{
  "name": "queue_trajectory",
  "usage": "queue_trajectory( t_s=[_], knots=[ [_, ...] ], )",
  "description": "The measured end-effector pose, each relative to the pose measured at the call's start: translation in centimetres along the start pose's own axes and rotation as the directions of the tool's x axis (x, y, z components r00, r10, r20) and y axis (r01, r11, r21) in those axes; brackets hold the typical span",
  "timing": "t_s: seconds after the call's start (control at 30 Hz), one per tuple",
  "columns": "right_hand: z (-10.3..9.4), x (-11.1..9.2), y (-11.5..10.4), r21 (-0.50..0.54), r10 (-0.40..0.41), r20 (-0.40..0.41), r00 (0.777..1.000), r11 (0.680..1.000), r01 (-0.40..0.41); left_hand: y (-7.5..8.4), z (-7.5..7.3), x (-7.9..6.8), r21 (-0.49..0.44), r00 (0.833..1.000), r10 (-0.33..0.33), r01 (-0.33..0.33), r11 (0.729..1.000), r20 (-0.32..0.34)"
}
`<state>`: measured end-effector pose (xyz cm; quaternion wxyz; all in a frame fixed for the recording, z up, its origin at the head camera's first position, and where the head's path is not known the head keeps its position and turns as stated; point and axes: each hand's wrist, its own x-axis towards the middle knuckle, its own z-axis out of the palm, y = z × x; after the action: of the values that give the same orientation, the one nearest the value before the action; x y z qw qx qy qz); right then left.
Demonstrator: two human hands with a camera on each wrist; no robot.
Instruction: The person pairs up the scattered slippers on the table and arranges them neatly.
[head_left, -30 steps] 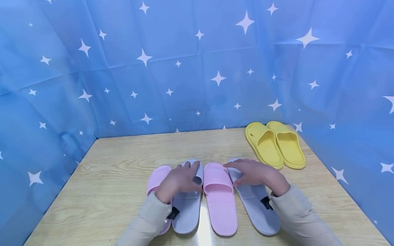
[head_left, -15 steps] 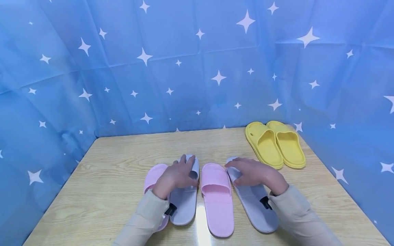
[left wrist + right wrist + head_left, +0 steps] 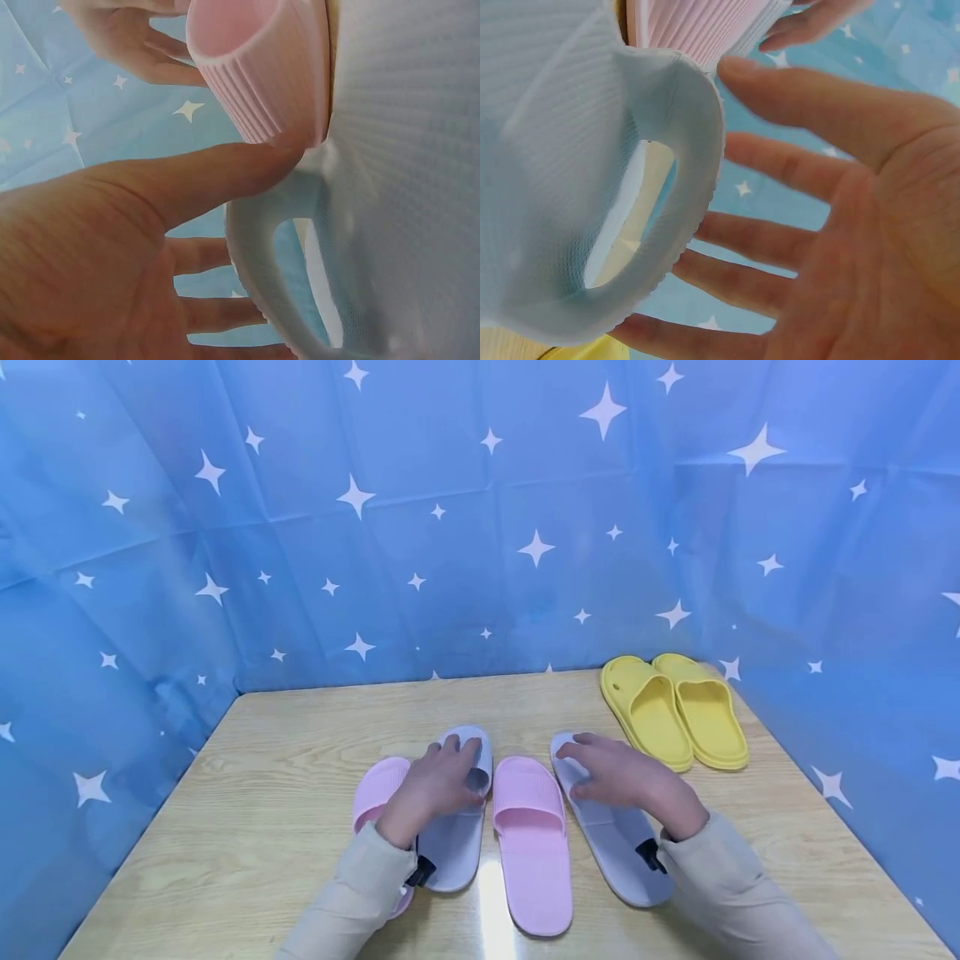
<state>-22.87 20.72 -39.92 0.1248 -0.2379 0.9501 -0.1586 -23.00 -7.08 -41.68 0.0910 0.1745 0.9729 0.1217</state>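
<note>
Left grey slipper (image 3: 450, 856) and right grey slipper (image 3: 618, 852) have both slid forward toward the back edge of the worktop (image 3: 300, 760), while the middle pink slipper (image 3: 536, 860) has stayed about where it was between them. Loosely spread fingers of the left hand (image 3: 435, 785) lie over the left one's strap, thumb touching its inner side; the right hand (image 3: 633, 775) rests likewise on the other, neither clenched. To push well, I'd keep pressure light and even on the two straps, soles flat, and turn the right one's heel in (it slants toward the worktop's right edge) without nudging the pinks, the left pink slipper (image 3: 378, 785) being partly under the left arm. Each grey slipper looks pale and matt, with a flat sole and one broad ribbed strap that would probably buckle if squeezed; yellow slides (image 3: 660, 735) stand by the back right corner
</note>
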Motion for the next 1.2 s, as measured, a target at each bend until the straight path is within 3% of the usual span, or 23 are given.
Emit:
queue_trajectory(
  t_s=[0.17, 0.3, 0.57, 0.77, 0.93, 1.2],
  knots=[
    [0.2, 0.1, 0.2, -0.066, -0.015, -0.073, 0.997, 0.998, 0.010, 0.5, 0.0, 0.2, 0.053, 0.995, -0.022, 0.027, 0.998, -0.093],
    [0.4, 0.2, 0.2, -0.080, 0.028, -0.111, 0.993, 0.996, -0.037, 0.6, 0.1, 0.4, 0.031, 0.985, -0.056, 0.062, 0.998, -0.164],
    [0.1, 0.4, -0.1, -0.065, 0.067, -0.139, 0.988, 0.995, -0.076, 0.7, -0.4, 0.1, 0.023, 0.975, -0.095, 0.102, 0.995, -0.203],
    [0.1, 0.4, -0.3, -0.087, 0.083, -0.123, 0.989, 0.992, -0.095, 1.3, -0.7, -0.7, 0.019, 0.989, -0.090, 0.093, 0.995, -0.116],
    [0.0, 0.0, -0.9, -0.056, 0.152, -0.031, 0.988, 0.987, -0.154, 1.7, -0.8, -1.2, -0.010, 0.999, -0.042, 0.042, 0.999, -0.012],
    [1.2, 0.0, -0.7, -0.078, 0.199, 0.015, 0.980, 0.977, -0.197, 1.4, -0.2, -0.8, -0.038, 0.998, -0.038, 0.040, 0.998, 0.042]
  ],
)
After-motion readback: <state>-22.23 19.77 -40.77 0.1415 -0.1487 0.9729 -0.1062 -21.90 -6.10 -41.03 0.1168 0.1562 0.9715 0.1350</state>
